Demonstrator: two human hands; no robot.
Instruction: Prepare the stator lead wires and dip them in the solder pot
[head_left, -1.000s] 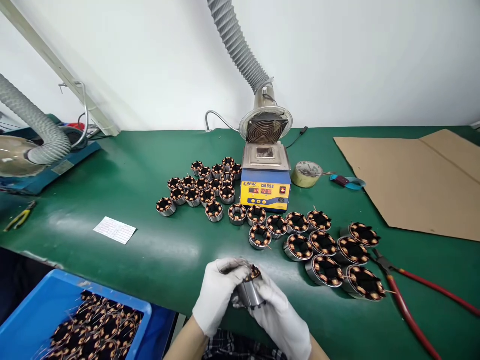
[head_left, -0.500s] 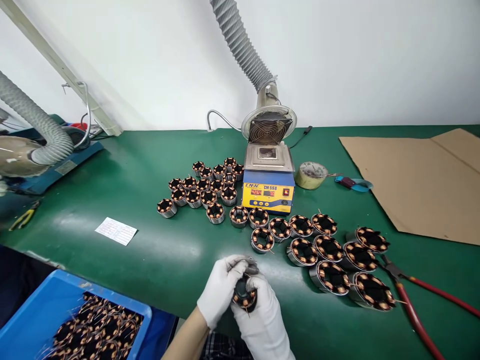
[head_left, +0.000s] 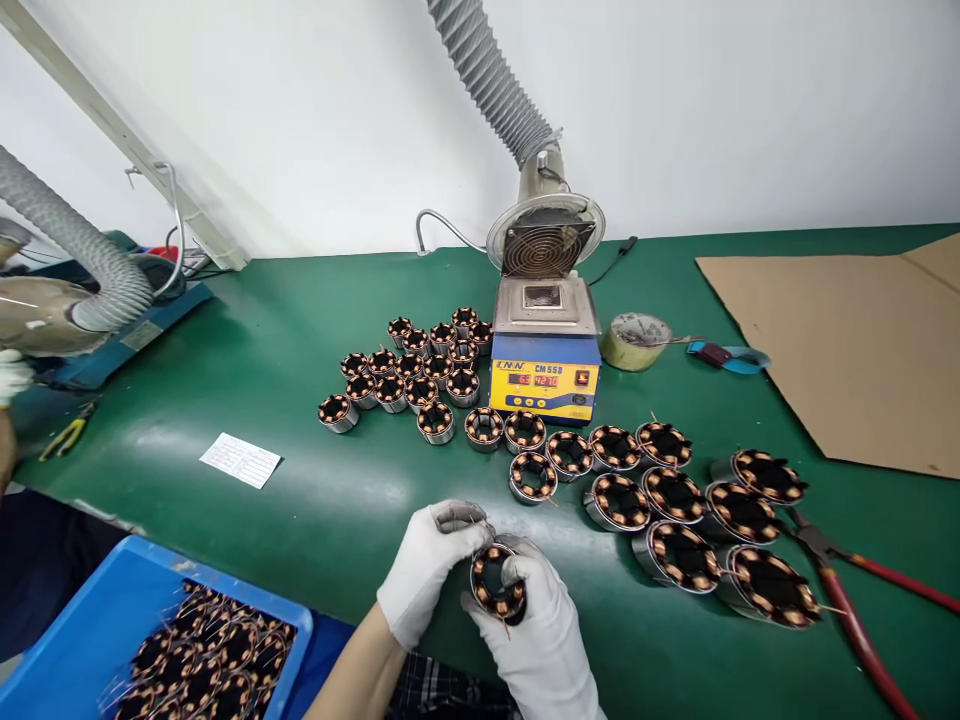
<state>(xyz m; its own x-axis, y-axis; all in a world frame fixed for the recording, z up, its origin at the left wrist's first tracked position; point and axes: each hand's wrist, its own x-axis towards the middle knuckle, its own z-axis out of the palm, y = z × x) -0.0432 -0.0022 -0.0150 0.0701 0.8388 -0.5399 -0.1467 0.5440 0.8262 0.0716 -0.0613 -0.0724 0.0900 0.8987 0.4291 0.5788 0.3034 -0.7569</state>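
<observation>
In my right hand [head_left: 529,605], in a white glove, is a ring-shaped motor stator [head_left: 480,578] with copper coils and a black inside. Its open face is turned up towards me, with the thumb over the near-right rim and a short wire end sticking out at the bottom. My left hand [head_left: 435,560], also gloved, pinches with thumb and forefinger at the stator's far-left rim, where a thin copper wire shows; the fingertips partly hide it. Finished-looking rows of similar stators [head_left: 532,476] stand on the green table [head_left: 315,540] just beyond my hands.
A yellow-blue solder pot [head_left: 545,385] stands behind the stators, under an extraction hose [head_left: 495,80]. Red-handled cutters [head_left: 817,545] and cardboard [head_left: 847,350] lie right. At left are a paper slip [head_left: 240,460], a blue bin [head_left: 97,610] of wired stators, pliers [head_left: 69,432] and a co-worker's gloved hand [head_left: 13,378].
The stator has turned more face-up in my right hand, and my left fingers have shifted slightly left along its rim. A co-worker's hand shows more at the left edge. The view has shifted slightly.
</observation>
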